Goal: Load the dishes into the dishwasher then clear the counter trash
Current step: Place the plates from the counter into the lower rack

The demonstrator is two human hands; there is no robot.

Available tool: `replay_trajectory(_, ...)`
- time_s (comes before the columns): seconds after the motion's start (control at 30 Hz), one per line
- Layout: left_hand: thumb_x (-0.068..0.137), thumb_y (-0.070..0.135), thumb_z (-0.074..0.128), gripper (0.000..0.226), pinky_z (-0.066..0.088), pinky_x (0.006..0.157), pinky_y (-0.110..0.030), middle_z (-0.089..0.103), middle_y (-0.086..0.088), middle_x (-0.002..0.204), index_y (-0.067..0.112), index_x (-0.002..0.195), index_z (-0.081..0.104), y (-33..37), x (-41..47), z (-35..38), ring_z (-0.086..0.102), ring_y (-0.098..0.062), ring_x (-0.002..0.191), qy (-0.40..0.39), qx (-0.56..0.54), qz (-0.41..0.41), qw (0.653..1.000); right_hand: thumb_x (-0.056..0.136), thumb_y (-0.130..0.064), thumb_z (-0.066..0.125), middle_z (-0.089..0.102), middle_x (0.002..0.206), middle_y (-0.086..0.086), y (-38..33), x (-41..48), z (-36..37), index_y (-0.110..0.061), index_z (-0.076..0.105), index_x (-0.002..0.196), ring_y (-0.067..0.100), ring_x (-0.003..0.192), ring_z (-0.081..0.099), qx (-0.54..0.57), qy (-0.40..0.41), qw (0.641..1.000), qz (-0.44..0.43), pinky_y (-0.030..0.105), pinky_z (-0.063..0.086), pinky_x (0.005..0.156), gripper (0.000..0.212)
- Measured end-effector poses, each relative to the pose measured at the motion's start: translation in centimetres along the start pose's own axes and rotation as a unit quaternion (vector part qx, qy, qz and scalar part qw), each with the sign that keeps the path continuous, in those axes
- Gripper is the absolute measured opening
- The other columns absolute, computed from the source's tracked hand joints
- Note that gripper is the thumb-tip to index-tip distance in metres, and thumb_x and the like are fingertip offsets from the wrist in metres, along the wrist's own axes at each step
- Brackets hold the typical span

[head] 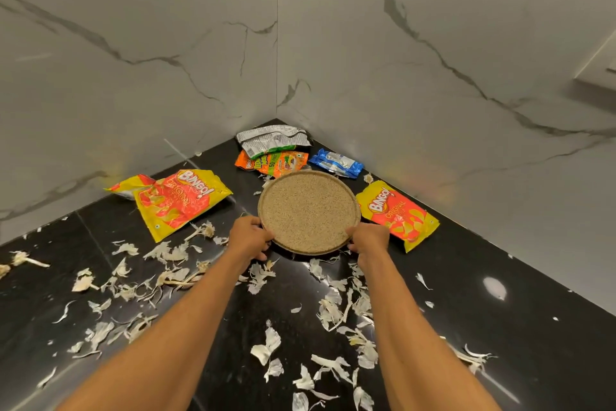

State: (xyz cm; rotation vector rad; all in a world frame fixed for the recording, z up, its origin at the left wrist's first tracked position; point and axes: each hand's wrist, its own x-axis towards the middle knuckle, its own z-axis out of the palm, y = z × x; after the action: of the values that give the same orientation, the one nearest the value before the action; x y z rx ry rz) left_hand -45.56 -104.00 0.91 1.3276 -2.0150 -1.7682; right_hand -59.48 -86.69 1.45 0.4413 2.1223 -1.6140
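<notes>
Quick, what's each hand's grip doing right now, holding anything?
Left grip: holds the near left rim of the round speckled tan plate.
Right grip: holds the plate's near right rim.

Speckled tan plate [308, 210] amid wrappers [396, 214]

The crumpled yellow-and-red packet [181, 202] towards the left of the table [473, 264] says "BINGO!" in big white letters, with "ORIGINAL" under it. Its twin [396, 215] on the right carries the same two words (the smaller line below them is too creased to make out). On the orange packet [273, 162] near the corner, a green band reads "50" and "FREE". The print on the grey packet [273, 140] and the blue packet [335, 162] is too small to read.
</notes>
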Motion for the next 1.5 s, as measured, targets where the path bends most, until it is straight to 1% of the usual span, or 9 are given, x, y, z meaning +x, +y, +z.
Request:
replay_trajectory(0.17, 0.082, -0.006, 0.069, 0.028, 0.051, 0.044, -0.032, 0.063, -0.017, 0.084, 0.001, 0.106, 0.057, 0.2, -3.7, -0.4, 0.056, -0.02, 0.059, 0.009, -0.039, -0.001, 0.999, 0.08, 0.008, 0.068, 0.068, 0.1, 0.021, 1.0, -1.9, -2.6, -0.002, 0.07, 0.088, 0.021, 0.081, 0.06, 0.023, -0.022, 0.999, -0.041, 0.033, 0.05, 0.071, 0.014)
replay_trajectory(0.33, 0.075, -0.016, 0.071, 0.036, 0.051, 0.054, -0.034, 0.065, -0.024, 0.096, 0.003, 0.099, 0.052, 0.9, -9.3, -0.1, 0.064, -0.03, 0.076, 0.026, -0.07, 0.04, 0.996, 0.078, 0.008, 0.071, 0.071, 0.091, 0.011, 2.2, -4.7, -6.9, -0.015, 0.066, 0.078, 0.029, 0.091, 0.069, 0.06, -0.051, 0.994, -0.076, 0.048, 0.058, 0.084, 0.023)
replay_trajectory(0.5, 0.08, -0.015, 0.065, 0.029, 0.057, 0.064, -0.04, 0.066, -0.022, 0.09, 0.003, 0.099, 0.053, 2.2, -15.0, 1.4, 0.065, -0.029, 0.071, 0.0, -0.092, 0.075, 0.993, 0.08, 0.01, 0.071, 0.072, 0.093, 0.014, 5.1, -9.0, -12.9, -0.011, 0.064, 0.09, 0.022, 0.085, 0.069, 0.118, -0.044, 0.984, -0.126, 0.034, 0.058, 0.076, 0.024)
replay_trajectory(0.67, 0.087, -0.008, 0.062, 0.038, 0.061, 0.064, -0.043, 0.07, -0.025, 0.089, 0.011, 0.118, 0.054, 2.3, -20.4, 3.2, 0.07, -0.034, 0.077, -0.1, -0.031, 0.13, 0.986, 0.079, 0.01, 0.071, 0.07, 0.087, 0.012, 9.4, -14.6, -20.2, -0.011, 0.064, 0.09, 0.023, 0.081, 0.069, 0.147, 0.029, 0.976, -0.158, 0.033, 0.059, 0.072, 0.025)
replay_trajectory(0.93, 0.09, 0.005, 0.063, 0.009, 0.059, 0.057, -0.038, 0.067, -0.026, 0.09, 0.008, 0.097, 0.058, -1.4, -31.4, 8.6, 0.069, -0.031, 0.067, -0.281, 0.014, 0.188, 0.941, 0.08, 0.013, 0.069, 0.071, 0.092, 0.013, 18.9, -26.2, -32.3, -0.004, 0.065, 0.101, 0.025, 0.087, 0.071, 0.19, 0.195, 0.951, -0.149, 0.037, 0.061, 0.075, 0.027)
replay_trajectory(1.03, 0.091, 0.008, 0.063, 0.012, 0.059, 0.061, -0.038, 0.069, -0.023, 0.089, 0.003, 0.101, 0.06, -3.0, -36.9, 10.9, 0.07, -0.032, 0.07, -0.342, 0.035, 0.191, 0.919, 0.08, 0.013, 0.068, 0.072, 0.09, 0.01, 22.9, -31.6, -36.8, -0.004, 0.065, 0.105, 0.02, 0.084, 0.071, 0.212, 0.244, 0.938, -0.129, 0.03, 0.06, 0.068, 0.03)
replay_trajectory(1.2, 0.089, 0.001, 0.062, 0.018, 0.06, 0.059, -0.034, 0.07, -0.017, 0.084, 0.007, 0.106, 0.062, -4.9, -45.3, 14.7, 0.068, -0.024, 0.062, -0.42, 0.057, 0.196, 0.884, 0.078, 0.013, 0.069, 0.073, 0.09, 0.011, 29.0, -38.2, -43.9, 0.0, 0.067, 0.11, 0.022, 0.083, 0.071, 0.251, 0.289, 0.919, -0.098, 0.033, 0.059, 0.072, 0.035)
replay_trajectory(1.37, 0.092, 0.006, 0.058, 0.026, 0.06, 0.054, -0.037, 0.067, -0.017, 0.082, 0.019, 0.115, 0.058, -6.9, -54.2, 19.0, 0.062, -0.024, 0.055, -0.485, 0.063, 0.203, 0.848, 0.075, 0.016, 0.068, 0.073, 0.08, 0.011, 35.3, -45.7, -50.8, 0.008, 0.067, 0.109, 0.021, 0.069, 0.07, 0.325, 0.331, 0.882, -0.09, 0.025, 0.059, 0.061, 0.035)
replay_trajectory(1.5, 0.091, 0.0, 0.054, 0.027, 0.059, 0.05, -0.035, 0.065, -0.015, 0.068, 0.011, 0.113, 0.062, -8.9, -62.2, 22.9, 0.061, -0.024, 0.049, -0.545, 0.076, 0.195, 0.812, 0.076, 0.011, 0.069, 0.073, 0.08, 0.011, 40.6, -51.5, -56.5, 0.003, 0.068, 0.111, 0.016, 0.062, 0.069, 0.379, 0.381, 0.839, -0.089, 0.021, 0.055, 0.055, 0.036)
